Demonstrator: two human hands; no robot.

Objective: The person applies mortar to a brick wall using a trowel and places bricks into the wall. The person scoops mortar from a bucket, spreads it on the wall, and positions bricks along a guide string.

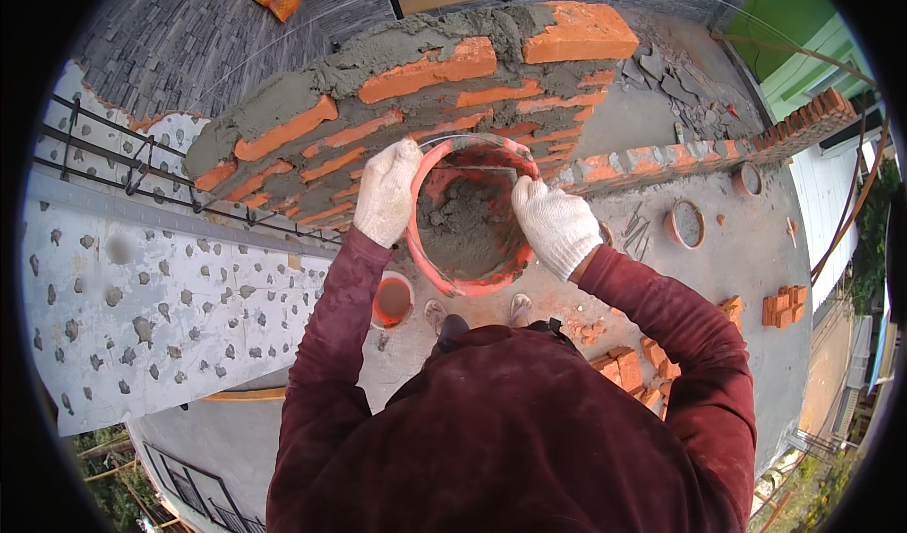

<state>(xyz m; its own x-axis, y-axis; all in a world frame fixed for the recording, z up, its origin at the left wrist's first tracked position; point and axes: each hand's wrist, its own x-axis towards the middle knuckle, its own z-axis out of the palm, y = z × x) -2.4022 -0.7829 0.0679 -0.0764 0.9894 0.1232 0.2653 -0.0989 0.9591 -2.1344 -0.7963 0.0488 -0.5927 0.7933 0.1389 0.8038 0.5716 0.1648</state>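
Observation:
Between my two gloved hands is a red-orange bucket (463, 288), mouth toward me. Grey wet mortar (465, 226) lies inside it and smears its walls. My left hand (387, 191), in a white knit glove, is closed on the bucket's left rim. On the right side, my right hand (557, 226) grips the rim in a matching glove. Directly beyond the bucket rises a brick wall (350, 141) with thick mortar in its joints and on top. One orange brick (581, 34) sits on its upper right end.
On the floor by my feet stands a smaller bucket (391, 300). Loose bricks (625, 368) lie to my right, with stacked bricks (783, 306) farther off. A round mortar tub (685, 224) stands near a low brick wall (652, 163). Steel rebar (142, 176) runs along the left.

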